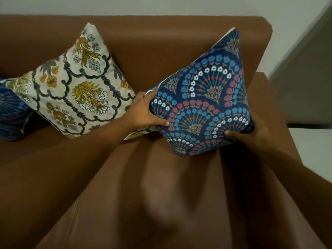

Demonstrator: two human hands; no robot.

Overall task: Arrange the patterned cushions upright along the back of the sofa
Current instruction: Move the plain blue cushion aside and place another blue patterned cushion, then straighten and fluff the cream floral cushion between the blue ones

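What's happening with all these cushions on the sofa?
A person is setting cushions along the back of a brown sofa. Both hands grip a dark blue floral cushion: the left hand holds its left edge, the right hand its lower right corner, standing it on a corner near the armrest. A cream floral cushion already leans against the backrest, and another blue one peeks in at the far left.

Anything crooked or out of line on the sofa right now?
Yes. The cream floral cushion is turned on a corner like a diamond, not square to the sofa back. The blue cushion, held by the left hand and right hand, is also tilted. No damage shows.
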